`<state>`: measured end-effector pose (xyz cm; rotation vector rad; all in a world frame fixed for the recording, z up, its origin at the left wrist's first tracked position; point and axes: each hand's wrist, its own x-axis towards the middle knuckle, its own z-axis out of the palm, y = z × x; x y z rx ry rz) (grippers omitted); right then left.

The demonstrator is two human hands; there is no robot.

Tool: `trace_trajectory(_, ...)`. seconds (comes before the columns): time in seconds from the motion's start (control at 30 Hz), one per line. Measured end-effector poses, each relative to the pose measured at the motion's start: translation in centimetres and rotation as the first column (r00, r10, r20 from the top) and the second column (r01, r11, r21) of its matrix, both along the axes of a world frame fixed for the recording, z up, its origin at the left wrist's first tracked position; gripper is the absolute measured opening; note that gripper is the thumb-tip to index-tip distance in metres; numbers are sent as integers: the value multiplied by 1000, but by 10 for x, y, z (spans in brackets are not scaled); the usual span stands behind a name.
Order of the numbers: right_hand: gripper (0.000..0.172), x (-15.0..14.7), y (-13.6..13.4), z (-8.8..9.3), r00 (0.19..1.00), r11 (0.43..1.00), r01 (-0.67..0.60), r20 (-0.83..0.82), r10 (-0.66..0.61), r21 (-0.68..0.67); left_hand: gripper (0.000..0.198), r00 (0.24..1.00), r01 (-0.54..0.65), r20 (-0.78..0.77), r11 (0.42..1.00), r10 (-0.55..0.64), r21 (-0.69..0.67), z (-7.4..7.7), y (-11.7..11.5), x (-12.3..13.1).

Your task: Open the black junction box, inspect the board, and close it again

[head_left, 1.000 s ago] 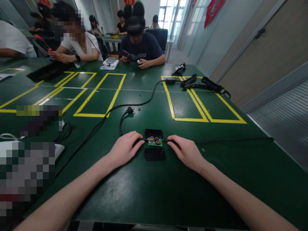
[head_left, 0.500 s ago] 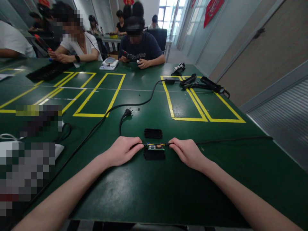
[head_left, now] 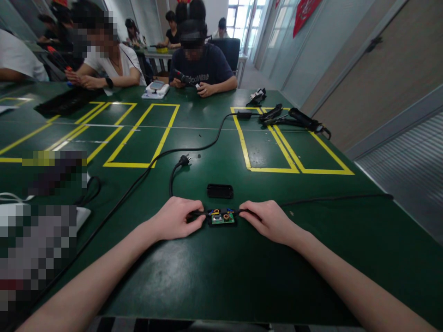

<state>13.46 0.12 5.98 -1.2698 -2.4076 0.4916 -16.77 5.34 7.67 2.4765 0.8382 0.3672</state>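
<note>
A small green circuit board (head_left: pixel 222 217) sits inside a black plastic case half (head_left: pixel 221 224) on the green table (head_left: pixel 207 276). My left hand (head_left: pixel 176 216) pinches the black cable (head_left: pixel 171 177) at the board's left end. My right hand (head_left: pixel 268 220) pinches the black cable (head_left: pixel 335 199) at its right end. A second black case half (head_left: pixel 220 191) lies just beyond the board. The left cable curls up to a plug (head_left: pixel 183 161).
A long black cord (head_left: pixel 194 150) runs across the table to adapters and tools (head_left: pixel 290 119) at the far right. Yellow tape rectangles (head_left: pixel 141 133) mark the surface. Other people (head_left: pixel 202 69) sit working at the far edge. Blurred items (head_left: pixel 38 230) lie at my left.
Both hands carried the circuit board toward me from between the two case halves and lowered it into the nearer case half.
</note>
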Motion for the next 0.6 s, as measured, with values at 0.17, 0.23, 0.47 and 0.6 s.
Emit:
trace_trajectory(0.17,23,-2,1,-2,1000,999,2,-7,-1,53,8,999,12,41,998,-15,64,-4,0,-1)
trace_trajectory(0.23,25,-3,1,-1,1000,996,-5,-15,6,93,9,998,17,59,997,-21,72,-4,0,-1)
trace_trajectory(0.47,25,-6,3,2,998,974,-1,-66,17,229,10,989,28,136,987,-50,161,-3,0,2)
trace_trajectory(0.6,15,-6,4,-1,992,961,-61,-89,88,269,11,983,36,174,987,-64,155,-4,-1,3)
